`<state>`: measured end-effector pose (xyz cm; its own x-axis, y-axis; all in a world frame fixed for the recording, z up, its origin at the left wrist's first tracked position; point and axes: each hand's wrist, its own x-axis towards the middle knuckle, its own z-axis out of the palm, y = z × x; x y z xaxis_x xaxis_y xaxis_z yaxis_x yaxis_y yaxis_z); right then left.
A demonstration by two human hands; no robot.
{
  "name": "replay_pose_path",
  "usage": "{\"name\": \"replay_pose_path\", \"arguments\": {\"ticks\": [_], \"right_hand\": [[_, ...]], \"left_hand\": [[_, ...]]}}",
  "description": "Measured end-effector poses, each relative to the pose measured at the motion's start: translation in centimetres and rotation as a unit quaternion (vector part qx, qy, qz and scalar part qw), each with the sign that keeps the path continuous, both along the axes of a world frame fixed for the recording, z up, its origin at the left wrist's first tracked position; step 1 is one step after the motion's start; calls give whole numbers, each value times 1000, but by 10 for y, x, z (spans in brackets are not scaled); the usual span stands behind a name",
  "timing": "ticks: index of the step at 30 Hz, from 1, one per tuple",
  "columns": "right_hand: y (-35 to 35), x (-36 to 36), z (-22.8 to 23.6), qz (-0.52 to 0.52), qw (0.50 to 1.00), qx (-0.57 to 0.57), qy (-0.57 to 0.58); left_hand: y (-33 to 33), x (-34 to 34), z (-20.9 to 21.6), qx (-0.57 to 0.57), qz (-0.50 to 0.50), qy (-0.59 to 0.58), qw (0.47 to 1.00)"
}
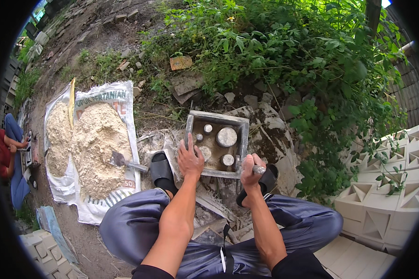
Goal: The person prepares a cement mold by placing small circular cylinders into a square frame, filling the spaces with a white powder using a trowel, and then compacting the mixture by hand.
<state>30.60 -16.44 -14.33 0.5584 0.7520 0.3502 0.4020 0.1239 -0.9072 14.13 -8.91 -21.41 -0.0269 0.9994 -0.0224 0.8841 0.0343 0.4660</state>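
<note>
One box-shaped mould frame (219,115), grey and rectangular, on the ground between the person's sandalled feet; inside, five round pieces of differing size, the largest a pale cylinder (226,137) toward the upper right, set in a brownish bed. One left hand (191,159), palm down at the frame's left wall, index finger extended along it, fingers partly apart, grasping nothing visible; contact with the wall cannot be told for certain. One right hand (253,168), at the frame's lower right corner, fingers clamped on a grey handle (261,170); the tool's far end is too small to tell. To the left, one trowel (118,159), blade resting in a heap of pale, crumbly material (100,135) upon printed white sacking (131,100). Two dark sandals (161,166), worn. Stacked pale blocks (377,221) at right, with angular recesses. Leafy green plants (284,51) beyond. One other person (15,160), seated at far left.
</note>
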Motion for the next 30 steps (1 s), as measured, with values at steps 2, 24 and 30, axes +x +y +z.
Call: {"name": "replay_pose_path", "arguments": {"ticks": [2, 24, 30], "right_hand": [[8, -12, 19, 44, 997, -41, 50], [-7, 0, 1, 10, 993, 24, 119], [1, -9, 47, 39, 985, -8, 170]], "left_hand": [[3, -4, -3, -6, 12, 3, 1000], [2, -2, -6, 18, -5, -12, 1000], [-4, -8, -10, 26, 5, 6, 1000]]}}
